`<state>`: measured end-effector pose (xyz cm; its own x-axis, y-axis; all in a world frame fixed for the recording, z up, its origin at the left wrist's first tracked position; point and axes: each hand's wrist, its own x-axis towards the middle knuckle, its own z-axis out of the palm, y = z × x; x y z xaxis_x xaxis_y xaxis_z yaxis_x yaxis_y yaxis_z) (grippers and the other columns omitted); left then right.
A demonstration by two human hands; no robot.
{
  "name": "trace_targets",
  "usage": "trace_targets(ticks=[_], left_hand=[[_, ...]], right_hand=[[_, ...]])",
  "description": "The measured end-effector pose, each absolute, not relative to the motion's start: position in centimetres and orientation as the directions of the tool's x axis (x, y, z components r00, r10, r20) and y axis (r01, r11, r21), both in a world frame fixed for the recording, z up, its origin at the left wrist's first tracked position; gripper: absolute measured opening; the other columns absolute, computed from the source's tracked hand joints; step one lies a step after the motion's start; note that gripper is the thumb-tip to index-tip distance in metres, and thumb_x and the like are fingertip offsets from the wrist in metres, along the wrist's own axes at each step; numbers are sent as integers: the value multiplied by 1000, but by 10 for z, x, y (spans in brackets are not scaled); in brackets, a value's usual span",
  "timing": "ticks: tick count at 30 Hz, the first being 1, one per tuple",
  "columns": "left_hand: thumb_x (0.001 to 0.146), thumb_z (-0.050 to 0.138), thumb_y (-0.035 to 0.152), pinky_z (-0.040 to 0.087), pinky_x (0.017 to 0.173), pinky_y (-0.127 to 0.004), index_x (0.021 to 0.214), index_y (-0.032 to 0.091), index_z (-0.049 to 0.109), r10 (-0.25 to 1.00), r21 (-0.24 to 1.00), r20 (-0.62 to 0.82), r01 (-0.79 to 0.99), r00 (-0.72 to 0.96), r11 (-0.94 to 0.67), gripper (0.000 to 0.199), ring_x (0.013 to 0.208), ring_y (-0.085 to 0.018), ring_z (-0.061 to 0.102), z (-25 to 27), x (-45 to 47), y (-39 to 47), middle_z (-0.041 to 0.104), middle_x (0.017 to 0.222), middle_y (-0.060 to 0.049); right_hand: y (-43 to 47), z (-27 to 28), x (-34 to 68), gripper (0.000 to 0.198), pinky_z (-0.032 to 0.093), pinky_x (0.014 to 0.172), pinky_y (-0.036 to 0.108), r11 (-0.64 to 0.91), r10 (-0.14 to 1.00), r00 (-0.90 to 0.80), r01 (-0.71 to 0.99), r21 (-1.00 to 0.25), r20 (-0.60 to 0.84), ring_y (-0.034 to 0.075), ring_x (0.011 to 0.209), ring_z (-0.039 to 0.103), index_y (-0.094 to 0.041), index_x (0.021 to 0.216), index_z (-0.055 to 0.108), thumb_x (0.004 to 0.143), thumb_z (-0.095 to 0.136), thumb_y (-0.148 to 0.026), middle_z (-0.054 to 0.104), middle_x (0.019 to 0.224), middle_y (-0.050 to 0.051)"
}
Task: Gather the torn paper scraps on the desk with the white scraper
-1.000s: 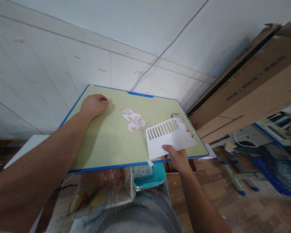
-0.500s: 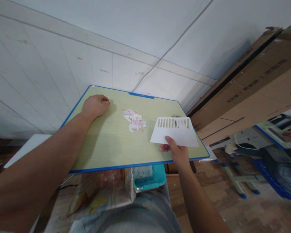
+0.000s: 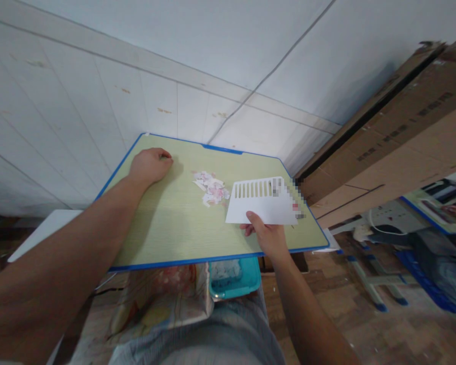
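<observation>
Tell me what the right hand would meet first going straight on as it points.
Probably the paper scraps, though the right hand and its white card may pass above them; height is unclear.

Paper scraps [image 3: 212,189] lie on the counter [image 3: 182,228] between the left hand [image 3: 149,166] and the slotted card [image 3: 258,208] in the right hand [image 3: 270,238]; behind is the wall [image 3: 159,96], right the cardboard [image 3: 399,147], below the front edge a tub [image 3: 249,285].

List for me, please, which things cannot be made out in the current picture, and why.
All in the head view:
- Left hand: curled fingers hide whether it holds anything.
- White card: pixelation covers its upper right corner.
- Right hand: the card partly hides the fingers below.
- Turquoise box: the table hides its far part.
- Cardboard: printing is too blurred.
</observation>
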<state>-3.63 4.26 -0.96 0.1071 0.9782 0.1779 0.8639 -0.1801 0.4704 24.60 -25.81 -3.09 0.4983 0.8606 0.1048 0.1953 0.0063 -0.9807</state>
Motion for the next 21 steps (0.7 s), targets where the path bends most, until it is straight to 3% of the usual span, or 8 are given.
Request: trace_targets(ticks=[13,21], left_hand=[[93,64,50,61,116,-46,131,29,92,983,481,158,863,90,-156,52,140,-40,77,-3,-34,35,89,142,-11],[94,67,51,61,117,-45,132,29,92,985,493,151,857,82,-147,51,139,-39,78,-3,-33,33,89,144,-12]], right_hand=[[-276,-17,246,42,68,68,38,-3,924,370,264,-965,98,25,61,76,-26,68,77,95,84,-57,81,66,9],[-285,-16,246,40,67,60,38,-21,942,331,213,-977,52,24,55,72,-26,69,74,91,89,-55,76,61,6]])
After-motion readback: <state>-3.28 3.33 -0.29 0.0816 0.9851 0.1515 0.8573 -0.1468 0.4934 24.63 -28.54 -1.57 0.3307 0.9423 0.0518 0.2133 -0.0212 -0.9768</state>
